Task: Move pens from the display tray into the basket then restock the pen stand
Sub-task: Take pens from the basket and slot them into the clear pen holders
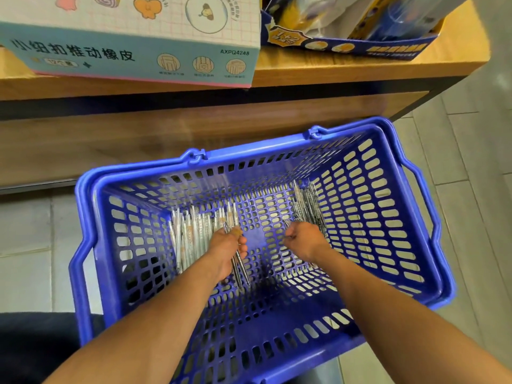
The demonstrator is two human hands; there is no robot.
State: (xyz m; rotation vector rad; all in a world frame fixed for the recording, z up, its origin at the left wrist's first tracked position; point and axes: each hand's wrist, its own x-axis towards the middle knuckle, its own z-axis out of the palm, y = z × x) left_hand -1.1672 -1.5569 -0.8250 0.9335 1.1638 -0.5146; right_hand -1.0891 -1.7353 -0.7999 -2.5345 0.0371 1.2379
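Note:
A blue plastic basket stands on the floor below me, with both my arms reaching into it. On its bottom at the left lies a pile of white pens; a bundle of dark patterned pens lies at the right. My left hand grips a few dark pens beside the white pile. My right hand has its fingers curled around pens at the near end of the dark bundle. The display tray and the pen stand are out of view.
A wooden shelf runs across the top, holding a light blue eraser carton at the left and a dark blue display box at the right. A lower wooden board sits behind the basket. Grey floor tiles lie to the right.

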